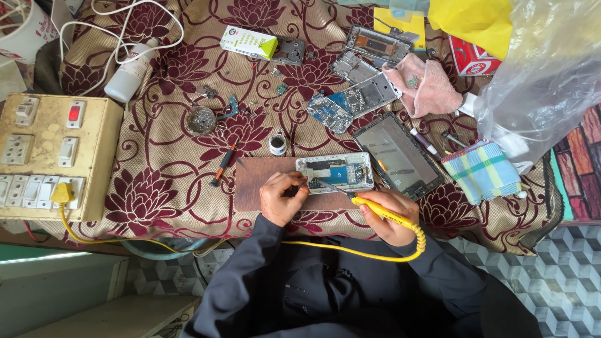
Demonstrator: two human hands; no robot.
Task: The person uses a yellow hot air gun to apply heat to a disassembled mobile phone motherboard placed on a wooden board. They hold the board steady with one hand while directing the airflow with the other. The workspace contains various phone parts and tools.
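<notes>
1. Table cloth (156,194), maroon flowers on tan, covers the whole bench; the work sits just below centre.
2. Switch board (56,156) at 9 o'clock, one red rocker lit, yellow plug (62,193) in its lower row w/ yellow cord (338,249) running down and across the lap to the tool.
3. Clear plastic bag (544,75) at 2 o'clock, checked cloth (483,170) under it at 3.
4. Spare phone screen (397,156) lies face up, just beside the work at its 3 o'clock.
5. Brown board (256,178) serves as work mat; opened phone (335,172) rests on its right end, circuit side up.
6. Right hand (388,216) is wrapped tight round the yellow soldering iron (379,209), tip aimed toward 10 o'clock and touching the phone's lower edge area.
7. Left hand (282,197) is curled w/ fingertips pressed together at the phone's left end; looks like it's pinching sth small and dark, can't tell what.
8. Step, as I judge: soldering on the phone's board, mid-joint.
9. Next move prob. calls for a steady tip, the left hand bracing the phone, brief heat only.
10. Small tin (277,144) at the phone's 11 o'clock, orange-handled tool (222,166) at the board's 9.
</notes>
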